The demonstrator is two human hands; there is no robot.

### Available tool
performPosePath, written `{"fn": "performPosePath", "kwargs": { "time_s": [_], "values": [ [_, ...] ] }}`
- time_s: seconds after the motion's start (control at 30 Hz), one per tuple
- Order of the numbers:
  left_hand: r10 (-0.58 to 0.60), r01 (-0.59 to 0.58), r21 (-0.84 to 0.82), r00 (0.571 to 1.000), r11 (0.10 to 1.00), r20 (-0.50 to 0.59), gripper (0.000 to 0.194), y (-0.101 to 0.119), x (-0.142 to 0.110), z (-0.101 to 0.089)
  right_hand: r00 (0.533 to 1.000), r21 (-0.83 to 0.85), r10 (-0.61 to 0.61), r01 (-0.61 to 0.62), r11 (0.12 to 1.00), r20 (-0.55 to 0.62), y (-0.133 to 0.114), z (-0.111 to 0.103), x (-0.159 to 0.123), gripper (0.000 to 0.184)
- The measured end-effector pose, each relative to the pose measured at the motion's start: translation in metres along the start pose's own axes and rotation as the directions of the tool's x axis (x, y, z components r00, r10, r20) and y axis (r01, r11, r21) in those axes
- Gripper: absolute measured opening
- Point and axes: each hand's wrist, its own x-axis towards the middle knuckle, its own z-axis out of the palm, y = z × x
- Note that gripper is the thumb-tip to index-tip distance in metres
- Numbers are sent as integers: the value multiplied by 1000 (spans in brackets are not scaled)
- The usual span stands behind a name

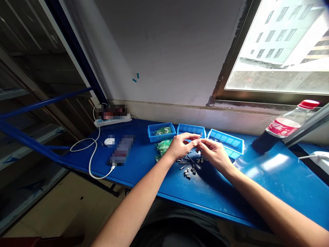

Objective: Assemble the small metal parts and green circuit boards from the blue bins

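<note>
My left hand (180, 146) and my right hand (214, 152) meet at the fingertips over the desk, both closed in a pinch. Between them shows the tip of a small metal part (200, 136), too little of it visible to name for certain. Below the hands lies a loose pile of long thin screws (189, 158) and short screws (188, 174). Just behind my fingers stand a middle blue tray (191, 127) and a right blue tray (238, 151) with some dark thin pieces in it. My hands partly hide both trays and the pile.
A left blue tray (161, 138) holds green-and-white packets, and more green packets (163, 146) lie in front of it. A cola bottle (285, 127) stands at right by the window. Left are a blurred phone (122, 149), its white cable (90, 164) and a power strip (113, 120).
</note>
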Motion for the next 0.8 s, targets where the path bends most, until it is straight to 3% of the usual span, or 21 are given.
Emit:
{"fn": "performPosePath", "kwargs": {
  "time_s": [0.1,0.2,0.3,0.4,0.67,0.8],
  "values": [
    [97,-97,255,995,962,15,30,3,-3,-1,990,178,93,-72,981,-110,2,-4,3,36],
    [206,-278,438,957,855,204,32,2,-7,-1,952,361,192,-96,927,-239,8,-10,7,34],
    [241,-427,473,883,771,404,48,-1,-10,2,939,407,264,-159,900,-219,11,-15,10,40],
    [237,-486,463,835,742,497,56,-4,-11,5,956,371,233,-154,916,-178,11,-14,9,43],
    [166,-397,543,890,740,424,20,-15,-8,4,974,323,172,-117,939,-147,8,-5,7,42],
    [163,-351,551,918,757,362,16,-17,-8,4,980,265,142,-101,959,-141,10,-6,7,44]
  ]
}}
